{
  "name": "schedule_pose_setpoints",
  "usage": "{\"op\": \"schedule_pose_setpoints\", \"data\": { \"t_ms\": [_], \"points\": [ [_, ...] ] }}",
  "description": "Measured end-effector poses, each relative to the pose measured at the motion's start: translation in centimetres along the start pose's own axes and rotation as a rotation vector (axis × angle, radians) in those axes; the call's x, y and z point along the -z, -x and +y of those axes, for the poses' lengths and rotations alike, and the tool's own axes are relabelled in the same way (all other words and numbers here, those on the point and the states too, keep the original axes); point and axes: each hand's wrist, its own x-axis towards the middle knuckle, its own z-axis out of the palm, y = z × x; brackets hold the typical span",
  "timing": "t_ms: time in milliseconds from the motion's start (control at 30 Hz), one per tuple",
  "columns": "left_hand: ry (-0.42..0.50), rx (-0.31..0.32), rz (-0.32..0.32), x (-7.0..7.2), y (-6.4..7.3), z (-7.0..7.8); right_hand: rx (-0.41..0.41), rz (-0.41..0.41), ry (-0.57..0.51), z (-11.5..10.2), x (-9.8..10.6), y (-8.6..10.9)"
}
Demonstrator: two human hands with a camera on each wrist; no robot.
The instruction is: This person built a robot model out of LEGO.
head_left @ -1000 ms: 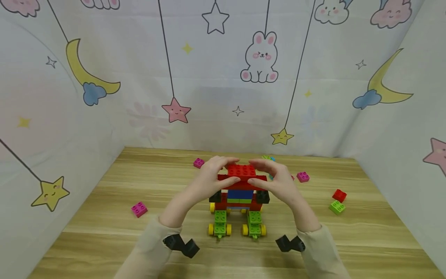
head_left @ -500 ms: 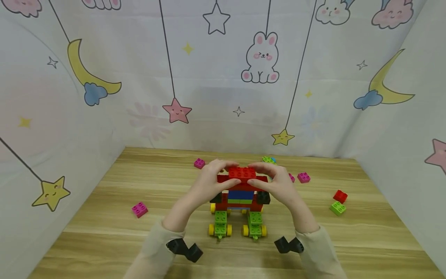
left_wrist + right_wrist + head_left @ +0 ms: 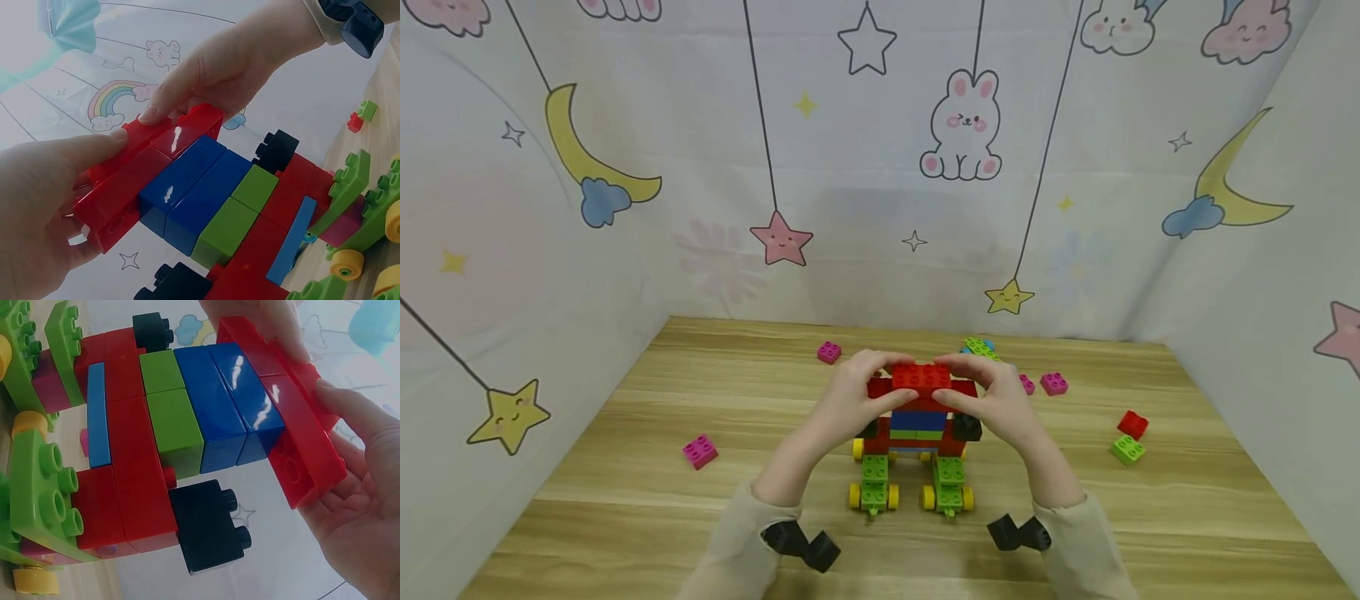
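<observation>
In the head view a built toy-brick figure [image 3: 917, 421] stands upright on the table, with blue, green and red layers, black side bricks and green feet on yellow wheels. A red brick [image 3: 921, 377] sits on top, above a row of wider red bricks [image 3: 128, 178]. My left hand [image 3: 859, 390] grips the red top from the left, thumb in front and fingers behind. From the right my right hand [image 3: 992, 393] holds it the same way, the thumb tips close together. Both wrist views show the thumbs against the red bricks; some fingertips are hidden behind.
Pink bricks lie around the wooden table [image 3: 625, 500]: one at the left [image 3: 700, 452], one at the back [image 3: 829, 352], others to the right. A red brick [image 3: 1132, 425] and a green brick [image 3: 1127, 450] lie far right. Green and blue pieces [image 3: 981, 346] lie behind my right hand.
Both hands have moved slightly down, the red top brick sinking a little with them. More of the green piece at the back now shows. The figure's feet have stayed put.
</observation>
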Motion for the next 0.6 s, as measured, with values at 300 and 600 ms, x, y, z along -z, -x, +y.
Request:
{"op": "schedule_pose_setpoints", "data": {
  "t_ms": [300, 600],
  "points": [
    [-0.033, 0.004, 0.008, -0.09, 0.08, 0.16, 0.005, 0.004, -0.016, 0.11, -0.02, 0.01],
    [-0.048, -0.005, 0.012, -0.06, 0.19, 0.19, -0.02, -0.015, -0.052, 0.16, -0.03, 0.13]
  ]
}}
